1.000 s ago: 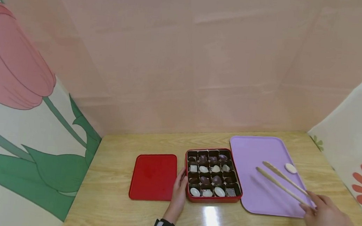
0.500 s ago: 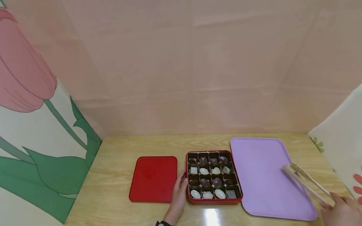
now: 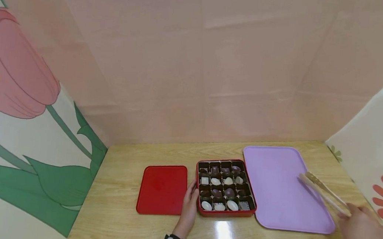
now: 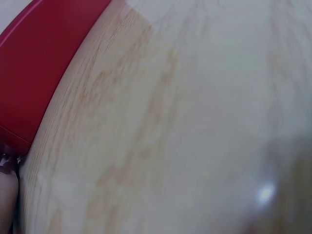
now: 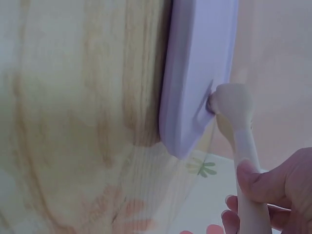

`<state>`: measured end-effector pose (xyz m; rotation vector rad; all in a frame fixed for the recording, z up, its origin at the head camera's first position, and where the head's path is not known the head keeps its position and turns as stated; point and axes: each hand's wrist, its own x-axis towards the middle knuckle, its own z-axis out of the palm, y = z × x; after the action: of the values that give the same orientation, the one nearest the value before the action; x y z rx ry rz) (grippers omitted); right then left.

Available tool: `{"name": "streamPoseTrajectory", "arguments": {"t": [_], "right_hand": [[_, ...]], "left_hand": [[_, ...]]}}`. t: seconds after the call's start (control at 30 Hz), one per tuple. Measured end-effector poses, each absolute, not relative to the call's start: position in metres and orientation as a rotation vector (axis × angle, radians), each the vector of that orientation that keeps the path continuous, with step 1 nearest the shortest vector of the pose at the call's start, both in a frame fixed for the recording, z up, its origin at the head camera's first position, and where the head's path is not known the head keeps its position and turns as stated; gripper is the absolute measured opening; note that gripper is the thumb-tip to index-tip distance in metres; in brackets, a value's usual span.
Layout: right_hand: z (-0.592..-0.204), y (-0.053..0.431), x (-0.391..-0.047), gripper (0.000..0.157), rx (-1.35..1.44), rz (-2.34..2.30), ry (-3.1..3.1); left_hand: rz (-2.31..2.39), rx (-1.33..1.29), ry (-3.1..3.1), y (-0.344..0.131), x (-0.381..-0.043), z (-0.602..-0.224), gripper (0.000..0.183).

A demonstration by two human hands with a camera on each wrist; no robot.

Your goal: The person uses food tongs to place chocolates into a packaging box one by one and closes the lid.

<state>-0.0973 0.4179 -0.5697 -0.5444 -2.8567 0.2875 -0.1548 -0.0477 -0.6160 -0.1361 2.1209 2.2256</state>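
My left hand (image 3: 189, 202) lies along the left side of a red box (image 3: 226, 213), its fingers against the wall. Inside the box, a dark divided insert holds several white and dark purple-brown chocolates (image 3: 232, 205). In the left wrist view, the box's red wall (image 4: 44, 63) fills the upper left corner, with a bit of the hand below. My right hand (image 3: 364, 229) grips a pair of pale beige tongs (image 3: 326, 195). Their tips sit over the right edge of the lilac tray (image 3: 280, 185). In the right wrist view, thumb and fingers pinch the tongs (image 5: 243, 141) along the handle.
A flat red lid (image 3: 163, 189) lies left of the box. The tray stands close to the box's right side on a wood-grain table (image 3: 120, 188). A pinkish backdrop (image 3: 195, 68) rises behind, with flower-printed sheets (image 3: 375, 158) at both sides.
The tongs moved right from above the tray's middle to its right edge, over the spot where a white oval piece lay; their tips now cover that spot. The left hand stayed at the box.
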Motion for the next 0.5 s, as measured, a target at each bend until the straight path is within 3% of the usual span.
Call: {"name": "streamPoseTrajectory", "arguments": {"t": [0.33,0.5], "right_hand": [[-0.5715,0.4119,-0.0931,0.048,-0.633,0.35,-2.953],[-0.5794,0.4167,-0.0894,0.047,-0.521,0.31,-2.884]], "left_hand": [[2.266,-0.102,2.137,-0.0471,-0.1549,-0.6167,0.055],[2.267,-0.121,2.124,-0.047,-0.1546,-0.617,0.054]]}}
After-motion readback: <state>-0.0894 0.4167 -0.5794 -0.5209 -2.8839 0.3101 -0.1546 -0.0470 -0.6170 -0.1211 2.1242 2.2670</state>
